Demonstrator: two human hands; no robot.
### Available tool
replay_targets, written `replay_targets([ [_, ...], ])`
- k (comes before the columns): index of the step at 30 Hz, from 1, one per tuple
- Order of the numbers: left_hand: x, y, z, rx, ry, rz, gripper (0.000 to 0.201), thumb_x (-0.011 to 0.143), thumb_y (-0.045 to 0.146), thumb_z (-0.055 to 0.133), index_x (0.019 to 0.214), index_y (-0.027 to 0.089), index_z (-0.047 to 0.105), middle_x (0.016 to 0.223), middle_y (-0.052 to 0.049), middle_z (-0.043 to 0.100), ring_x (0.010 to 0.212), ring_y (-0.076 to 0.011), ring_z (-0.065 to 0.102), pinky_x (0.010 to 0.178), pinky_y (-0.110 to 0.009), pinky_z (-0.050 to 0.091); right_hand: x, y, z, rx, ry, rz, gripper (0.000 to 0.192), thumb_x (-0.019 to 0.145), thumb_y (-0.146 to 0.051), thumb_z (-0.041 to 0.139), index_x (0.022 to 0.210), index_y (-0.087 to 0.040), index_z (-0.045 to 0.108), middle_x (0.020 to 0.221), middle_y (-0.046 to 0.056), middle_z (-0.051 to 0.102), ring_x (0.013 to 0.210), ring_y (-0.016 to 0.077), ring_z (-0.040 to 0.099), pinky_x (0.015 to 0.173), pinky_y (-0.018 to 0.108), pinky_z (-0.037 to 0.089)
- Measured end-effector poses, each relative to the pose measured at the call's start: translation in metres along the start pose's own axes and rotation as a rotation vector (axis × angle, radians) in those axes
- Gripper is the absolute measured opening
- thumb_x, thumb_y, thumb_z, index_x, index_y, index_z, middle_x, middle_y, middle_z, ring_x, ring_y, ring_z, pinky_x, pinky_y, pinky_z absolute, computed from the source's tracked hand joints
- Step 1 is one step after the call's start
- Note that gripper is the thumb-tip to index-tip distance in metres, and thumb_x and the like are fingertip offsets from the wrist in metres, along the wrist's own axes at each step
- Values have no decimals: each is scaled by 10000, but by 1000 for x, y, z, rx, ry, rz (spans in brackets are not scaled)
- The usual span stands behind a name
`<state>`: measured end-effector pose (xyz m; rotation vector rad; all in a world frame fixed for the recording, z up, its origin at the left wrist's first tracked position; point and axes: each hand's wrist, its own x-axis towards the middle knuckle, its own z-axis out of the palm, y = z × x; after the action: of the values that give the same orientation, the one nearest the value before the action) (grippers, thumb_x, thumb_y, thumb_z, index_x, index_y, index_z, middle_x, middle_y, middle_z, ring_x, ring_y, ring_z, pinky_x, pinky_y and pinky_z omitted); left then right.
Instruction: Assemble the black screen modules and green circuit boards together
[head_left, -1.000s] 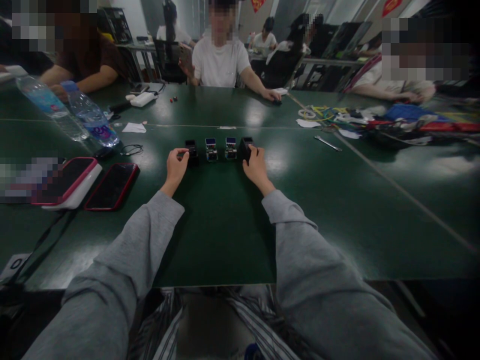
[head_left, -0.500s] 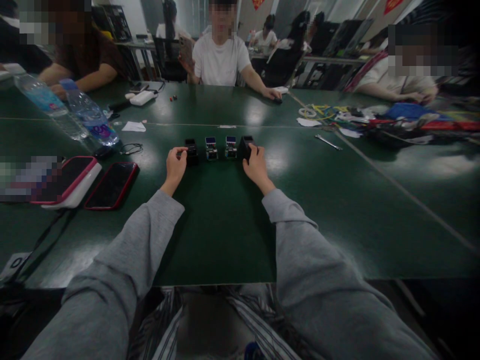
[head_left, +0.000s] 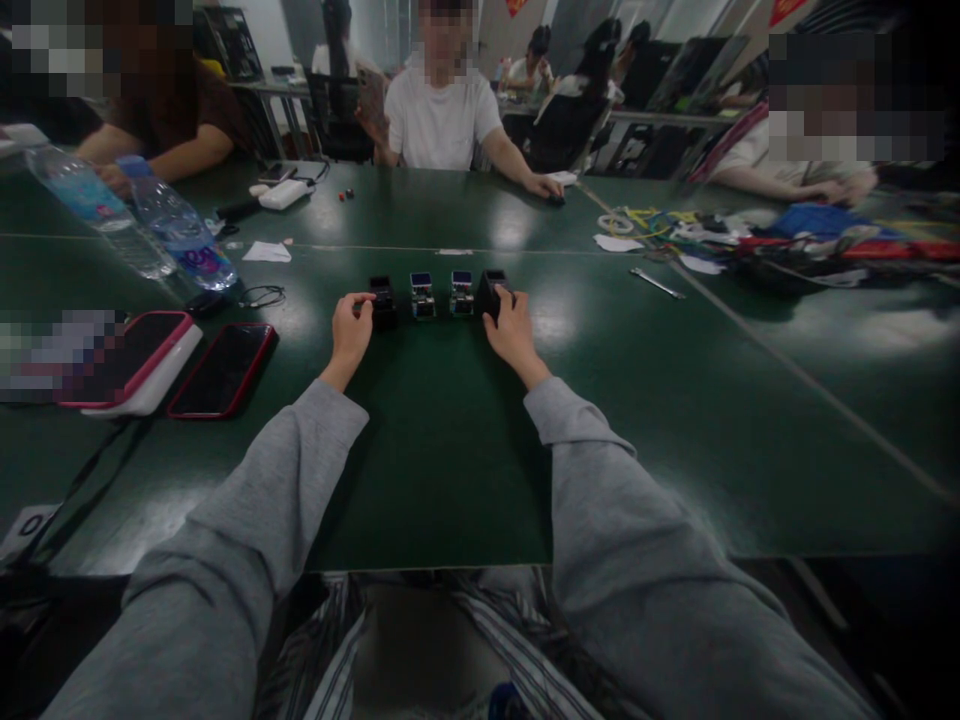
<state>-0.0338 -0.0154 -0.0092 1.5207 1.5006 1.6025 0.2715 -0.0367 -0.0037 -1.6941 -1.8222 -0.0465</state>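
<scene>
Four small blocks stand in a short row on the green worktop, and each hand has hold of an end one. The left hand [head_left: 351, 330] pinches the left end block [head_left: 383, 301] between thumb and fingers; the right hand [head_left: 512, 335] wraps its grip around the right end block [head_left: 490, 294], which seems tilted, though it is too small to be sure. Between the two hands stand two blocks with blue tops [head_left: 441, 295], untouched and just apart from each other. Handling these well likely means light, even pressure from both sides so the row stays straight and nothing tips. Well to the left of the left hand lie two red-edged phones [head_left: 223, 369], with water bottles [head_left: 176, 235] beyond them; a metal tool [head_left: 655, 284] lies off to the right of the right hand.
</scene>
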Motion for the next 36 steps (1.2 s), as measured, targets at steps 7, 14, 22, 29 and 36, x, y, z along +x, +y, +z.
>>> replay_targets([
  [7, -1, 3, 0, -5, 3, -5, 148, 909, 117, 563, 950, 213, 667, 1040, -58, 657, 1064, -214, 624, 1004, -412, 505, 2, 0, 0, 12, -6, 3, 569, 953, -255, 530, 1491, -123, 398, 1391, 238, 405, 1292, 379, 492, 1027, 583, 497],
  [14, -3, 8, 0, -11, 0, -2, 145, 906, 114, 556, 927, 214, 659, 1010, -52, 664, 1075, -210, 623, 1004, -396, 504, 1, 0, -1, 19, -16, 6, 588, 935, -239, 537, 1492, -122, 389, 1402, 239, 394, 1288, 383, 496, 1029, 590, 494],
  [22, -3, 8, -1, -3, 2, -4, 146, 907, 118, 552, 933, 213, 659, 1028, -55, 665, 1093, -217, 615, 1005, -390, 500, 0, 0, 0, -19, 2, -2, 578, 941, -243, 543, 1488, -123, 402, 1394, 239, 407, 1256, 378, 530, 1005, 575, 516],
  [29, -4, 10, -1, -6, -11, -10, 146, 916, 127, 548, 947, 216, 659, 1047, -57, 665, 1093, -216, 615, 1007, -397, 499, 0, 1, 1, -5, 11, -8, 580, 930, -244, 548, 1483, -146, 402, 1394, 226, 408, 1254, 369, 534, 997, 577, 523],
  [36, -3, 10, 0, -5, -10, -10, 151, 918, 114, 543, 940, 209, 658, 1034, -55, 666, 1076, -208, 618, 996, -379, 498, 0, 0, -1, 2, 13, -6, 570, 934, -219, 546, 1480, -144, 401, 1395, 226, 406, 1284, 371, 509, 1016, 577, 511],
])
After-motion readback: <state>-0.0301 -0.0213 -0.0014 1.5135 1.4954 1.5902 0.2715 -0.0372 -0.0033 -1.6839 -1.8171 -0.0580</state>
